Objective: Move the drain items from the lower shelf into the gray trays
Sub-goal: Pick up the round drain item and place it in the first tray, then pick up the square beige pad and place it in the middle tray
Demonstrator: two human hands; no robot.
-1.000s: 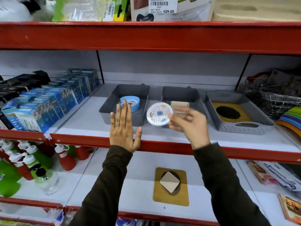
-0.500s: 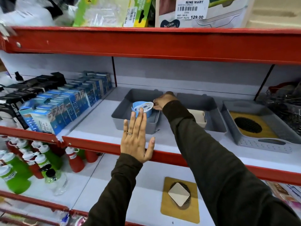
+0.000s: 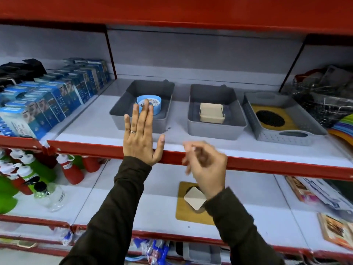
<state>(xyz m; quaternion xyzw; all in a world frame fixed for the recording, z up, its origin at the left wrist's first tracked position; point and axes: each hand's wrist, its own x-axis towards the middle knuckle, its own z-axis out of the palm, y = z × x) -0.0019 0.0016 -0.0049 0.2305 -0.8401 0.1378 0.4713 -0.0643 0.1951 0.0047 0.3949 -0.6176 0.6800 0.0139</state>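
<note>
Below your empty, half-curled right hand (image 3: 205, 167) lies the square drain cover (image 3: 194, 198); your left hand (image 3: 142, 138) is flat and open; no writing is readable.

Matt grey plastic trays (image 3: 215, 129); glossy blue round plastic drain cover (image 3: 154, 106); smooth beige plastic square piece (image 3: 211, 113); wood-look tan board (image 3: 183, 213); red painted metal shelf edge (image 3: 267, 165); shiny wire basket (image 3: 321, 106).

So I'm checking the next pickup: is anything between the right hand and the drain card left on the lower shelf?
Nothing visible. The right hand, empty, hovers just above the tan drain card on the lower shelf; only its own wrist overlaps the card's corner.
</note>
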